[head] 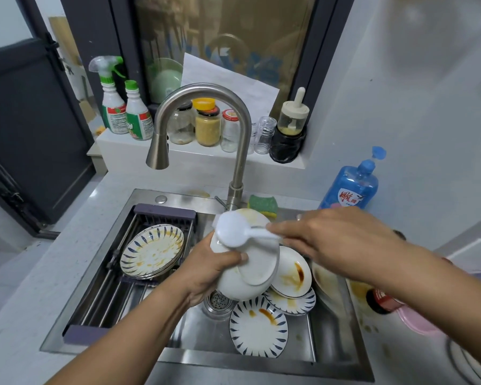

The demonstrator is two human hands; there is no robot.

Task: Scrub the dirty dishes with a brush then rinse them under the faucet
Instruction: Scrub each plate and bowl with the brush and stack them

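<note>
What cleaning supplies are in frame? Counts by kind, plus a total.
scrub brush: 1, held in the right hand
green-and-yellow sponge: 1, at the sink's back edge
blue dish soap bottle: 1
green-capped cleaner bottles: 2, on the window ledge
Total: 5

Brushed metal sink [178, 354] and faucet [206, 93]; glossy ceramic bowl [233, 284]; white plastic brush [233, 229].

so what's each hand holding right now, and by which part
The left hand grips the white bowl round its outer wall. The right hand holds the white brush by its handle.
</note>
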